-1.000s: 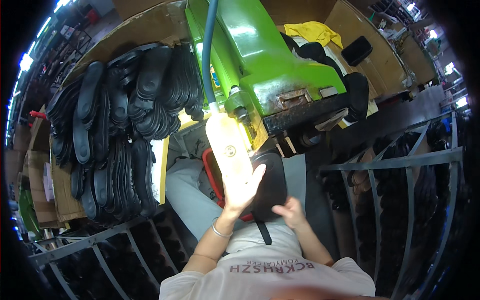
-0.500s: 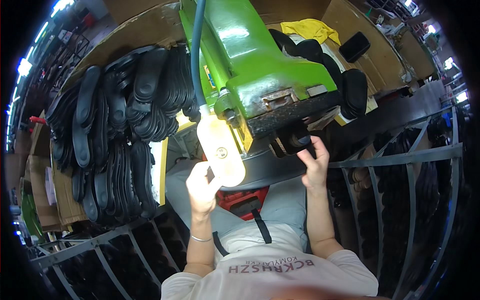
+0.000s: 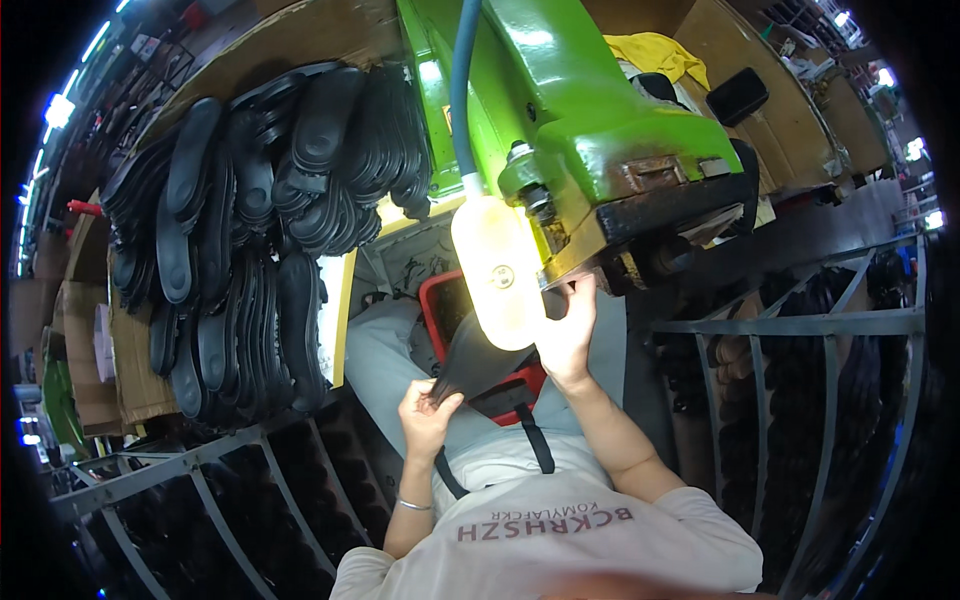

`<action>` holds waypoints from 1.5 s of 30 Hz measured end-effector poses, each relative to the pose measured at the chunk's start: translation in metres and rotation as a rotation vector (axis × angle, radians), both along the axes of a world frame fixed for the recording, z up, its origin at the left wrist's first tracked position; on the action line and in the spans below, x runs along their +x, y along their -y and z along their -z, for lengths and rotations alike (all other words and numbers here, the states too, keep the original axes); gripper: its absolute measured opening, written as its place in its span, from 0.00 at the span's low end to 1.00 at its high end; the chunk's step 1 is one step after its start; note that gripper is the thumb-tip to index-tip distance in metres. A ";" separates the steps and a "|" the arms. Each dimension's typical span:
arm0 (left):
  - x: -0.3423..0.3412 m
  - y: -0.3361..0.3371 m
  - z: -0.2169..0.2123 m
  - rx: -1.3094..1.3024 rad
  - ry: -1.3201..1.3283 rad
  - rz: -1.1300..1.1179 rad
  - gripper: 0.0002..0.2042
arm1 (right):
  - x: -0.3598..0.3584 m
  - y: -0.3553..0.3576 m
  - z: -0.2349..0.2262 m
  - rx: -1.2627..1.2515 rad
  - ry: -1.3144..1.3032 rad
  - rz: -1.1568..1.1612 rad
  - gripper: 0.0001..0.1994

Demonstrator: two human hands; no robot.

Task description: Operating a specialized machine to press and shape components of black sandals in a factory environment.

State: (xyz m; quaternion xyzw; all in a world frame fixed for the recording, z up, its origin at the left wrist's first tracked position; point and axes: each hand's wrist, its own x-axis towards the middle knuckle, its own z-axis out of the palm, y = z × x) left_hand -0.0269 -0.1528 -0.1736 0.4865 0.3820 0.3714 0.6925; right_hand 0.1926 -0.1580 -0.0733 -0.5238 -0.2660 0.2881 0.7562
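My left hand (image 3: pixel 427 415) pinches the near end of a black shoe sole (image 3: pixel 472 362) between thumb and fingers. The sole slants up and away over my lap, and its far part passes behind a glowing oval lamp (image 3: pixel 498 290). My right hand (image 3: pixel 568 335) is closed at the far part of the sole, just right of the lamp and under the head of a green machine (image 3: pixel 600 130). Its fingertips are partly hidden by the lamp and the machine, so their exact hold on the sole does not show.
Stacks of black soles (image 3: pixel 240 330) stand at the left inside a cardboard box (image 3: pixel 130 375). A yellow cloth (image 3: pixel 660 52) lies at the back right. Metal racks (image 3: pixel 790 322) flank me on both sides. Something red (image 3: pixel 432 310) shows between my legs.
My left hand has come down from beside the lamp. My right hand has shifted left from the machine's underside toward the lamp. The sole now shows between them; the whole view has shifted slightly.
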 end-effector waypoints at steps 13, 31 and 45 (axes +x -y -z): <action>0.066 -0.037 -0.063 0.312 0.004 0.068 0.14 | 0.060 0.055 0.032 0.076 -0.018 0.297 0.11; 0.026 -0.050 -0.060 -0.031 0.171 0.273 0.19 | 0.037 0.031 0.000 0.067 -0.229 0.270 0.07; 0.105 0.019 -0.038 0.057 0.261 0.417 0.20 | -0.016 0.094 0.060 -0.061 0.173 0.309 0.24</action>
